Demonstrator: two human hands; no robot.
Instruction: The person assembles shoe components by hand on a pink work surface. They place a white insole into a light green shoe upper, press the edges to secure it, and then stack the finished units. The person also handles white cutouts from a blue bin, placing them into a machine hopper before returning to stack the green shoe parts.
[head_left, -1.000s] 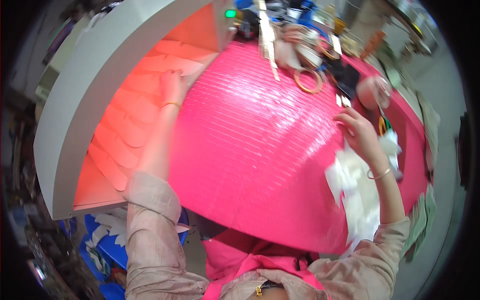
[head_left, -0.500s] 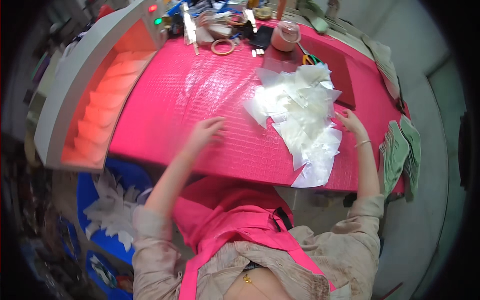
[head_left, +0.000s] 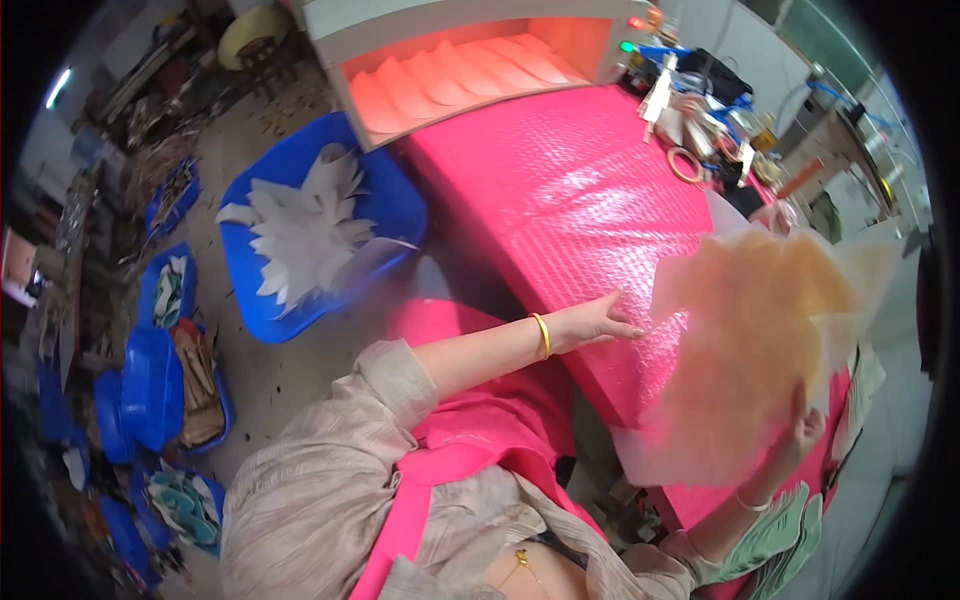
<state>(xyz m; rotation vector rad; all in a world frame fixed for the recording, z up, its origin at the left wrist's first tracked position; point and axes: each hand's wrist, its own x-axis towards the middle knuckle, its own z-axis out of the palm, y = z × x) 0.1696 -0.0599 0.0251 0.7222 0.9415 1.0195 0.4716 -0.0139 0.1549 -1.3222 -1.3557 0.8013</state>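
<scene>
My right hand [head_left: 806,432] is closed on the lower right part of a loose bunch of translucent, film-like sheets [head_left: 740,340]. The bunch is raised toward me over the right side of the pink table, looks orange-tinted in its middle, and hides what lies behind it. To the left of the sheets, my left hand [head_left: 600,322] hovers near the table's edge, fingers stretched and apart, holding nothing. A gold bangle circles that wrist. The pink covered table [head_left: 560,200] is wrinkled and shiny.
A white box-shaped machine [head_left: 455,30] glows red inside, with overlapping curved pieces [head_left: 450,80]. Left of the table, a blue basin [head_left: 405,205] holds pale jagged-edged pieces. Tape and tools [head_left: 690,125] clutter the far end. Green curved pieces [head_left: 775,540] hang beside my right forearm.
My view has swung left, bringing the blue basin and floor in. My right hand has taken hold of the sheets and raised them off the table; my left hand stays empty.
</scene>
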